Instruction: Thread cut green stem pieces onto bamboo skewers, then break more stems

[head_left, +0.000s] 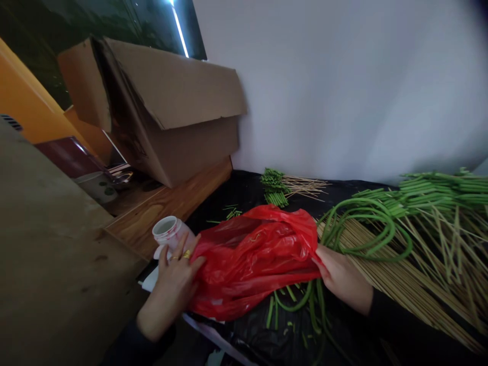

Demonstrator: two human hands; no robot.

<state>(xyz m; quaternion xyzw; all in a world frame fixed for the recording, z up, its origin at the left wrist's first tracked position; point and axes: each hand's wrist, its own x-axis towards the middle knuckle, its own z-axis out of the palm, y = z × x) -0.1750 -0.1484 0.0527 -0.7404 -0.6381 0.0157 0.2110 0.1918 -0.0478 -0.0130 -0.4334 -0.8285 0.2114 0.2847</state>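
A crumpled red plastic bag (247, 259) stretches between my two hands above a black-covered surface. My right hand (345, 277) pinches the bag's right edge between thumb and fingers. At the other end, my left hand (171, 284) has its fingers spread, with rings on them. Its thumb side touches the bag, and its other fingers reach over a white mug-like jar (168, 226) with pink marks and an open mouth. What the bag contains, if anything, cannot be made out. Long green stems (314, 305), looking like garlic scapes, and short cut pieces lie below the bag.
Coiled green stems (366, 229) rest on thin wooden skewers (396, 284) at the right. Skewered green bundles (446, 190) lie behind, and a smaller bundle (274, 185) sits by the wall. A large cardboard box (183, 91) stands on a wooden ledge (171, 203) at the left.
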